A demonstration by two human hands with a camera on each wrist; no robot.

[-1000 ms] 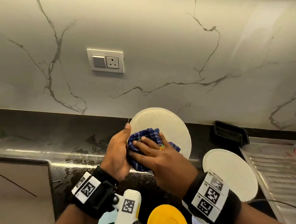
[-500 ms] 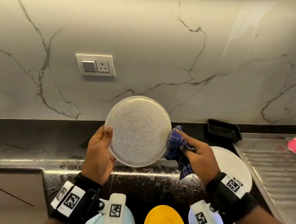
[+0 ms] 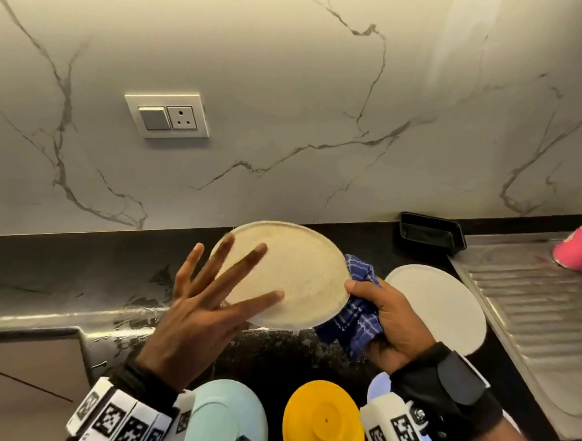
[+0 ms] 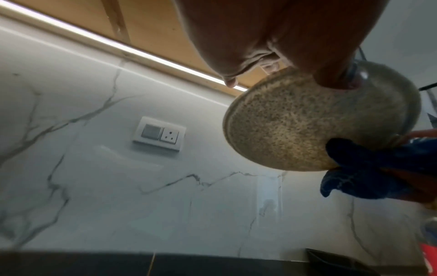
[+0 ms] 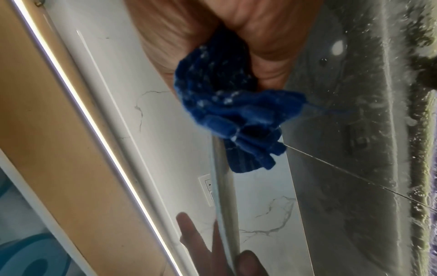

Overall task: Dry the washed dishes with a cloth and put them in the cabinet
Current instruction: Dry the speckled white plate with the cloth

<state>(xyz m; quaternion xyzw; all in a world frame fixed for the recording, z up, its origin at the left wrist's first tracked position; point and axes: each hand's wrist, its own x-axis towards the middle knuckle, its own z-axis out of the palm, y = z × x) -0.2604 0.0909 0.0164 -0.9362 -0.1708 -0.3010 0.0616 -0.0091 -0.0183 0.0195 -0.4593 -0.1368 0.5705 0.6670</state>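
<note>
A speckled beige plate (image 3: 300, 271) (image 4: 307, 127) is held tilted above the black counter. My right hand (image 3: 363, 298) pinches its right rim, thumb on top, with the blue checked cloth (image 3: 355, 325) (image 4: 378, 168) (image 5: 227, 104) bunched in the palm beneath the rim. My left hand (image 3: 237, 278) lies over the plate's left part with straight, spread fingers (image 5: 189, 237); I cannot tell whether they touch it. The plate's underside at the right rim is hidden by the cloth.
On the counter (image 3: 77, 276) a white plate (image 3: 447, 306) lies right of my hands. Beyond it are a black tray (image 3: 430, 234), a steel drainboard (image 3: 530, 317) and a pink cup (image 3: 581, 249). A light blue dish (image 3: 232, 416) and a yellow one (image 3: 322, 424) sit near me.
The plate went from upright in my left hand to tilted flatter and held by my right hand with the cloth. My left hand let go and spread its fingers.
</note>
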